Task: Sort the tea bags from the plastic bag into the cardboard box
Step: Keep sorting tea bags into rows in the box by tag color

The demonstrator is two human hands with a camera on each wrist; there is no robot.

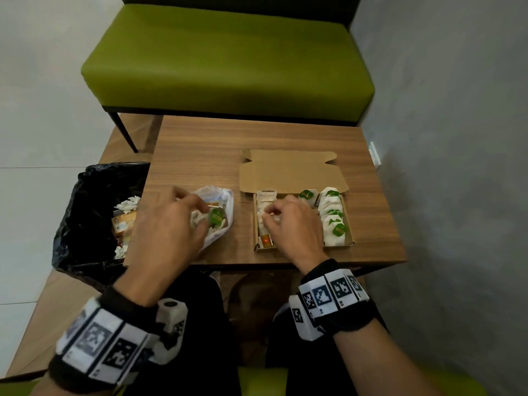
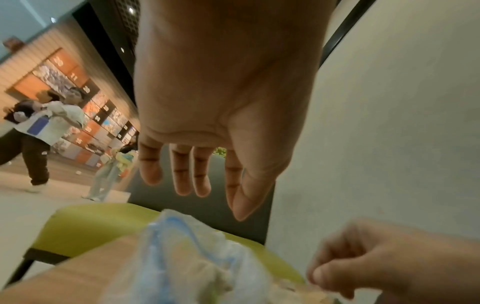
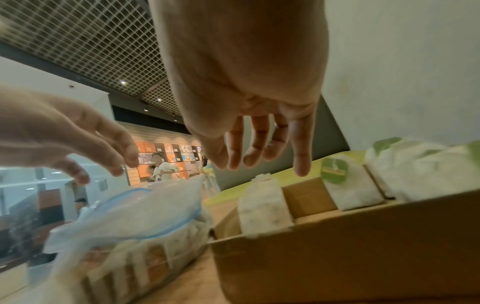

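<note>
Mid-sort: the left hand (image 1: 168, 224) hovers over the plastic bag (image 1: 220, 212) at the table's (image 1: 200, 144) nine o'clock, fingers loose, holding nothing. The right hand (image 1: 291, 221) hangs slack over the cardboard box (image 1: 347, 224) at three o'clock — empty. Next, probably: pinch one tea bag (image 1: 217, 215) from the plastic bag and carry it across.

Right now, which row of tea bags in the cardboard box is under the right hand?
The left row in the cardboard box: the right hand hovers over it. The right row, with green tags, lies uncovered beside the hand.
</note>
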